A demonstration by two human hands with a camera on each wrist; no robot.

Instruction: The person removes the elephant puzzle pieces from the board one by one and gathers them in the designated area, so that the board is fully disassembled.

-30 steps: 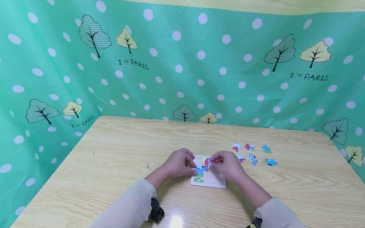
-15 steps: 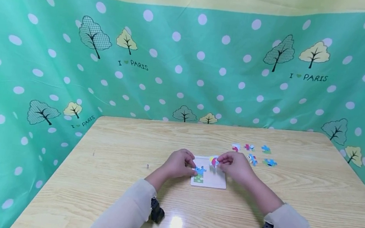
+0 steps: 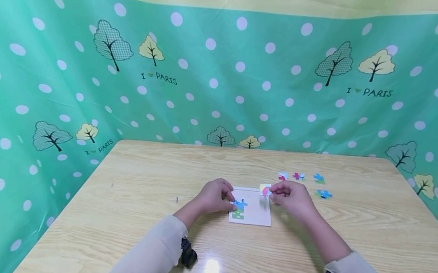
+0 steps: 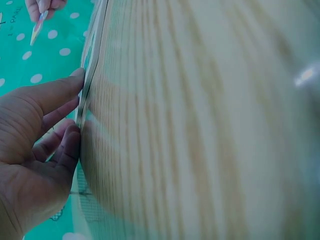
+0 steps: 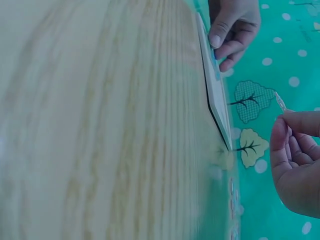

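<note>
A small white puzzle board (image 3: pixel 258 215) lies on the table in the head view, with blue and green puzzle pieces (image 3: pixel 238 214) at its left side. My left hand (image 3: pixel 214 196) holds the board's left edge, thumb over the joined pieces and partly covering them. Between thumb and fingertips, my right hand (image 3: pixel 293 199) pinches a puzzle piece (image 3: pixel 265 190) printed with yellow and pink, tilted up over the board's far right corner. From the right wrist, this piece (image 5: pixel 280 102) appears edge-on, well apart from the board (image 5: pixel 216 90).
Several loose puzzle pieces (image 3: pixel 324 194) lie on the wooden table (image 3: pixel 148 168) behind and right of the board, some partly hidden by my right hand. A tiny dark bit (image 3: pixel 177 199) lies left of my left hand. A green dotted curtain (image 3: pixel 193 82) hangs behind the table.
My right hand has lifted the yellow and pink puzzle piece from beside the blue one and carried it up and to the right. My left hand stays at the board's edge.
</note>
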